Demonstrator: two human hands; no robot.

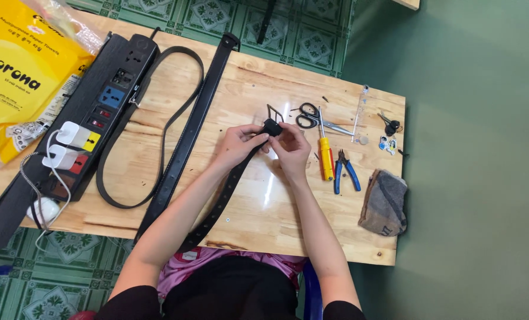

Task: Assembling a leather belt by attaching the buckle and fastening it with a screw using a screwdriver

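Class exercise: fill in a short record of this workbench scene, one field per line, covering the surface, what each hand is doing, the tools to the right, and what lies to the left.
Surface: wooden table
Left hand: grips the black belt near its end
Right hand: pinches the belt's end piece
Tools to the right: scissors, yellow-handled screwdriver, blue-handled pliers
Far right: folded cloth, keys
Left: second black belt, power strip with white plugs, yellow package

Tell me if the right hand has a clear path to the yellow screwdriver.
Probably yes. The right hand lies just beside the yellow screwdriver, with only bare table between them, though it now grips the black belt end.
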